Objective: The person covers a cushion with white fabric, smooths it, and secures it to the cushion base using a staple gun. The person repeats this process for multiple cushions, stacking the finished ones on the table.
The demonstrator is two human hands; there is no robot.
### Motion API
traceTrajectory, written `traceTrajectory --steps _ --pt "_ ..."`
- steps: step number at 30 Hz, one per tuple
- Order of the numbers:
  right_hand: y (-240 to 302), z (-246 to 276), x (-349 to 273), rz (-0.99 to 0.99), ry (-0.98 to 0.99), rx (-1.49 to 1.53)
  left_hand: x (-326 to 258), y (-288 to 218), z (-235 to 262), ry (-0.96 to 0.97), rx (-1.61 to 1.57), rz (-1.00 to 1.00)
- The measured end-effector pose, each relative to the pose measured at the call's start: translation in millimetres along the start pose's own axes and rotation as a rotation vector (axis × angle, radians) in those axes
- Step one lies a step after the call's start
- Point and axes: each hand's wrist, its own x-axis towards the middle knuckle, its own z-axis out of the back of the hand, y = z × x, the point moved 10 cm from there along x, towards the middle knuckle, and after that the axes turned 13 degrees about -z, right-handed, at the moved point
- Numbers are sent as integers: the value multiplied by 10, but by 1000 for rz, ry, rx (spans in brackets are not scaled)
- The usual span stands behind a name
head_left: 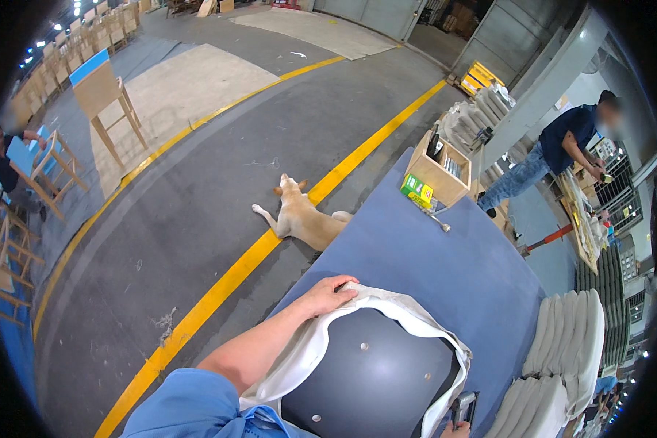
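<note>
A seat cushion lies upside down on the blue-topped table, its dark grey board [372,372] showing a few round holes. White and beige fabric [416,315] runs loosely around the board's rim. My left hand [330,296] is closed on the fabric at the far left corner, fingers curled over its edge. At the lower edge of the view, my right hand [456,430] grips a metal staple gun [465,406] beside the cushion's right side. Only some of the right fingers show.
On the table [416,241] stand a wooden box [439,169] of tools, a green and yellow carton [417,190] and an air fitting [444,226]. Stacked cushions [566,350] rise at right. A dog [303,215] lies beyond the table's left edge. One person [562,142] stands far right, another [7,164] far left.
</note>
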Motion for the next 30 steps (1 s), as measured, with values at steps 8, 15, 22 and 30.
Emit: traceTrajectory --steps 8,15,22,30 --pt "148 -241 253 -47 202 40 -28 4 9 -14 45 -18" --pt "250 -165 490 -102 238 59 2 49 1 -13 38 -33" --pt "1541 278 728 -82 794 977 -19 79 -5 -20 93 -54" --pt "4662 490 -606 363 1371 788 1 102 30 -45 169 -85"
